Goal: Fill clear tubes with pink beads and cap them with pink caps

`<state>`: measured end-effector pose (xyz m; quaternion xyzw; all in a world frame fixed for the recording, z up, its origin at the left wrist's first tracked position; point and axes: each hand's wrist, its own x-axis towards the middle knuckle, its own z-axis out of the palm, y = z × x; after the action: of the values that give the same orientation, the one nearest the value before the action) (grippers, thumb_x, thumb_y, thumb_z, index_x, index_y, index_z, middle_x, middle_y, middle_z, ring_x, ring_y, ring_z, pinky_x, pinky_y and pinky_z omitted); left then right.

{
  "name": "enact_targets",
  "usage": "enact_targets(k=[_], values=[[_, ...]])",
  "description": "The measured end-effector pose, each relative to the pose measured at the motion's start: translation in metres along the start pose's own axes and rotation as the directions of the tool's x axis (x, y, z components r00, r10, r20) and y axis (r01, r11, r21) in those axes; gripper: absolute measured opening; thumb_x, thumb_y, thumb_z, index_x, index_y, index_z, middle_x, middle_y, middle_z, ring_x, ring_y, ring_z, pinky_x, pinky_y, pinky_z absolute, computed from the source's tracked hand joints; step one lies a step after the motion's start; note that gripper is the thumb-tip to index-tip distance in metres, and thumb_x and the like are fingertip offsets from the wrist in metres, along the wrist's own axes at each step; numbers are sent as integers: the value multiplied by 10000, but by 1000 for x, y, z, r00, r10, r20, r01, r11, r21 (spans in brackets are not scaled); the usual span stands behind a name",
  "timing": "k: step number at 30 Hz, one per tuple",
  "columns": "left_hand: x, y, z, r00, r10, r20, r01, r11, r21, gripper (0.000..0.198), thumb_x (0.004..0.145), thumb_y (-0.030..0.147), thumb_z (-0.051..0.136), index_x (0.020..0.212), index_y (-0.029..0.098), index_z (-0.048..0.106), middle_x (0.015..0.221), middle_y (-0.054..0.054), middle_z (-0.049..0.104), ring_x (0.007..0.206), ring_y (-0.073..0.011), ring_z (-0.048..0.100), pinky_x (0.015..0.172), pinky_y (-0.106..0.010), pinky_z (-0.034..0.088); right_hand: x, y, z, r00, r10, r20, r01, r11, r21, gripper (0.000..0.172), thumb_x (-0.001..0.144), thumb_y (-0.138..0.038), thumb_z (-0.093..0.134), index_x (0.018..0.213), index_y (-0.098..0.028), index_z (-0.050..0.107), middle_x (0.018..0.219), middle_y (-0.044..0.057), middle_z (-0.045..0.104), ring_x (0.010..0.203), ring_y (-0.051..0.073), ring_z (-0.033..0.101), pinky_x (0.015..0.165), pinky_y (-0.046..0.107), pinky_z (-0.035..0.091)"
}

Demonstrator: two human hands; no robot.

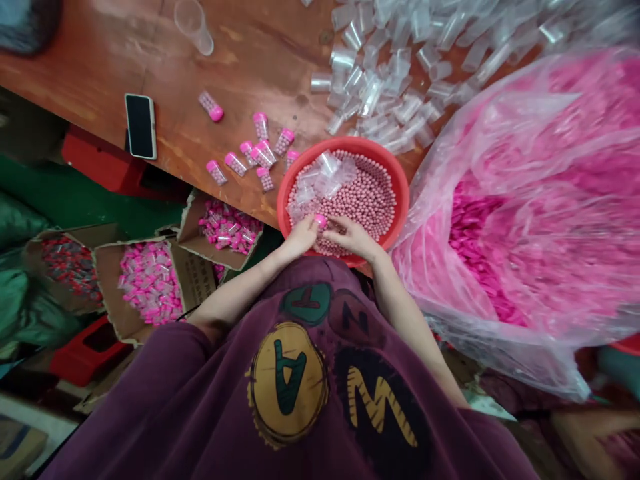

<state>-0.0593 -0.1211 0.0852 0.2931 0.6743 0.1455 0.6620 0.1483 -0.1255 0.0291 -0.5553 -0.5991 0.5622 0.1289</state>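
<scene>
A red bowl (400, 193) at the near edge of the wooden table holds small pink beads and several clear plastic tubes (325, 177). My left hand (301, 235) is at the bowl's near rim, fingers pinched on a pink-capped tube (320, 220). My right hand (351, 237) rests beside it over the beads, its fingers curled toward the same tube. Several filled pink-capped tubes (260, 157) lie on the table to the left of the bowl.
A heap of empty clear tubes (395, 73) covers the table's far side. A large plastic bag of pink caps (525, 200) sits at the right. A phone (141, 125) and a clear cup (194, 25) lie on the table. Cardboard boxes of filled tubes (150, 280) stand at lower left.
</scene>
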Motion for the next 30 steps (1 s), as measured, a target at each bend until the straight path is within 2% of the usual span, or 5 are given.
enact_targets(k=[5, 9, 14, 20, 30], values=[[17, 14, -105, 871, 322, -372, -263, 943, 202, 474, 1247, 532, 456, 1529, 225, 681, 1363, -133, 841, 1223, -264, 844, 1183, -451, 660, 70, 1, -31, 868, -80, -490, -7, 985, -172, 571, 1036, -471, 733, 1513, -156, 722, 1493, 249, 719, 1358, 406, 731, 1297, 709, 571], [42, 35, -144, 734, 411, -540, -183, 886, 425, 622, 1181, 365, 576, 1761, 146, 528, 1910, -244, 513, 1844, -321, 446, 1520, -538, 384, 96, 3, -33, 848, -98, -521, 7, 985, -173, 448, 1041, -391, 664, 1419, -175, 771, 1425, 239, 755, 1369, 409, 730, 1313, 712, 567], [52, 45, -77, 703, 674, -227, -471, 680, 562, 455, 1161, 236, 529, 1570, 238, 728, 1768, -145, 680, 1756, -282, 551, 1545, -520, 354, 70, 9, -26, 746, 11, -666, 81, 991, 107, 595, 1071, -772, 587, 1283, -246, 769, 1162, 123, 807, 1145, 307, 762, 1142, 556, 672], [41, 38, 25, 735, 622, 270, -660, 564, 497, 583, 1089, 102, 536, 1655, 120, 674, 1821, -242, 616, 1725, -349, 577, 1523, -573, 371, 11, -2, -16, 857, 256, -448, 10, 860, 510, 698, 857, -995, 717, 922, -302, 659, 781, -5, 663, 713, 212, 619, 730, 398, 623], [23, 24, 13, 915, 311, 258, -338, 241, 910, 543, 1096, -4, 334, 1359, 56, 805, 1477, -287, 774, 1415, -382, 722, 1189, -474, 585, -34, -7, 25, 890, 322, -324, -198, 911, 362, 502, 968, -695, 767, 1197, -254, 837, 895, 59, 813, 892, 296, 775, 963, 519, 717]])
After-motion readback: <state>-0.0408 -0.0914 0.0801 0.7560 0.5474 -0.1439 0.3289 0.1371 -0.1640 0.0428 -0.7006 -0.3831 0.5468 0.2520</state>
